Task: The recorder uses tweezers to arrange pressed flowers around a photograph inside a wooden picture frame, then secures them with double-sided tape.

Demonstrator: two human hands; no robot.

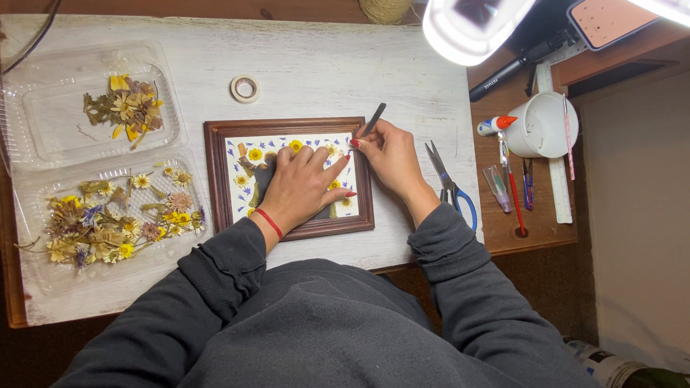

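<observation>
- Your left hand (302,186) lies flat, fingers spread, on the pressed flowers inside the wooden frame (219,180) at the table's centre.
- Your right hand (390,157) pinches dark tweezers (373,119) at the frame's far right corner.
- Scissors (447,183) lie just right.

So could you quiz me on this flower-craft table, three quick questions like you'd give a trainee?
1. True or false: the left hand lies flat on the picture inside the wooden frame.
2. What does the right hand hold: A) the scissors, B) a thin dark tool, C) the tape roll?
3. Fill in: the scissors with blue handles lie to the ____ of the frame.

Key
1. True; the palm rests on the flower picture.
2. B; the thin dark tool is pinched at the frame's upper right corner, while the tape roll lies alone above the frame.
3. Right, just beyond the right wrist.
</observation>
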